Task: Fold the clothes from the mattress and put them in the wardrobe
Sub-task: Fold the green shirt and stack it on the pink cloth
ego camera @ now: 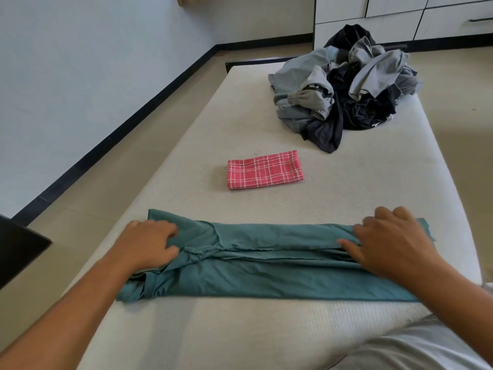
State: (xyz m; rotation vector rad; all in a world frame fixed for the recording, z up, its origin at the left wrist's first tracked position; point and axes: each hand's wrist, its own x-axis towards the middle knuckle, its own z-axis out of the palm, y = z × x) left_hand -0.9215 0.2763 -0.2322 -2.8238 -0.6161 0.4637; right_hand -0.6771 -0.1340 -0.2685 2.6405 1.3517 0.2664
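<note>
A teal garment lies folded into a long band across the near part of the white mattress. My left hand rests on its left end with the fingers curled into the cloth. My right hand lies flat on its right end, fingers spread. Beyond it sits a pink checked cloth, folded into a small rectangle. A heap of unfolded grey and dark clothes lies at the far end of the mattress. White wardrobe doors and drawers stand at the far right.
The mattress lies low on a beige floor, with a pale wall and black skirting on the left. A dark object juts in at the left edge. My own light-grey clothing shows at the bottom right.
</note>
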